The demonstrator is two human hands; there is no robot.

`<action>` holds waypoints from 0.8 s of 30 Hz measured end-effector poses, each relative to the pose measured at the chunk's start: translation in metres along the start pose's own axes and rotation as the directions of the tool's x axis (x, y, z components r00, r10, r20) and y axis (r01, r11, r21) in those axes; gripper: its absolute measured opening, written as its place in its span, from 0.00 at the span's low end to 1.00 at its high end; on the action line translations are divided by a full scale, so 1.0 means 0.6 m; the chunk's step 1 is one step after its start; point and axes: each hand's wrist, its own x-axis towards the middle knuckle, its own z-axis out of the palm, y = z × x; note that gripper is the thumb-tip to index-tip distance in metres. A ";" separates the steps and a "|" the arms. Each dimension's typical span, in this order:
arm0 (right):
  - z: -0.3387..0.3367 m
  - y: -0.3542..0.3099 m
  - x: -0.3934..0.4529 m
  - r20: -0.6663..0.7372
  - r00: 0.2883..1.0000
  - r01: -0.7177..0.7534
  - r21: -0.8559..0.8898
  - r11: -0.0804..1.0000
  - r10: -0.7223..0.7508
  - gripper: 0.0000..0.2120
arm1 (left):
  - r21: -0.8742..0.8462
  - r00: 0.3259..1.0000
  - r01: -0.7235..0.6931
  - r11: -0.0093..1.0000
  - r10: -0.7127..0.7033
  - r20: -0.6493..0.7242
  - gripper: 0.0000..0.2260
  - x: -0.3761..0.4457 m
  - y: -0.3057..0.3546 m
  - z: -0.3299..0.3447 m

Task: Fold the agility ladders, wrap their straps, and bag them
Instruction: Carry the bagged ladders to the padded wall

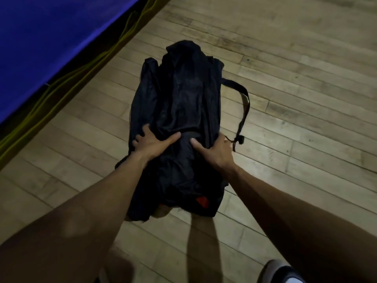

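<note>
**A:** Where is the bag, and what are the hands doing?

**B:** One black bag (179, 111) lies lengthwise on the wooden floor (295, 58), bulging as if full. The person leans over it. The left hand (152, 142) and the right hand (217, 150) each grip the cloth at the bag's sides, thumbs pointing inward across the top, fingers curled over the edges.

**A:** What could go wrong?

**B:** The near end looks loose, with one red patch (202, 201) showing there, possibly a ladder rung. If the person lifts or tilts the bag, the contents could slide out of that end. The thin cloth could also slip through the fingers. One strap (243, 105) loops on the floor to the right, ending in one cord lock (239, 139), and could snag.

**A:** Anything else to count?

**B:** One blue mat (51, 48) at the upper left, and one shoe (283, 272) at the bottom right. No ladder is plainly visible.
</note>
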 end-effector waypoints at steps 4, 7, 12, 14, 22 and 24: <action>0.002 0.000 0.019 0.040 0.995 -0.089 0.062 0.994 0.087 0.65 | -0.194 0.994 0.107 0.975 -0.112 -0.018 0.68 0.017 0.008 -0.003; 0.004 -0.009 0.020 0.134 0.982 -0.142 0.082 0.986 0.130 0.67 | -0.227 0.992 0.122 0.966 -0.113 0.050 0.72 0.016 0.017 0.002; -0.001 -0.024 0.012 0.345 0.929 -0.227 0.244 0.943 0.134 0.59 | -0.544 0.984 0.055 0.838 0.047 0.171 0.47 -0.016 0.033 0.031; -0.019 -0.020 0.006 0.477 0.871 -0.272 0.268 0.924 0.118 0.44 | -0.598 0.976 0.063 0.799 0.076 0.205 0.28 -0.030 0.031 0.039; -0.005 0.010 -0.021 0.538 0.842 -0.322 0.449 0.834 0.036 0.53 | -0.625 0.947 0.223 0.748 -0.014 0.322 0.31 -0.063 0.030 0.047; -0.010 0.006 -0.021 0.536 0.844 -0.313 0.488 0.815 0.003 0.51 | -0.622 0.951 0.196 0.758 0.008 0.309 0.25 -0.058 0.038 0.045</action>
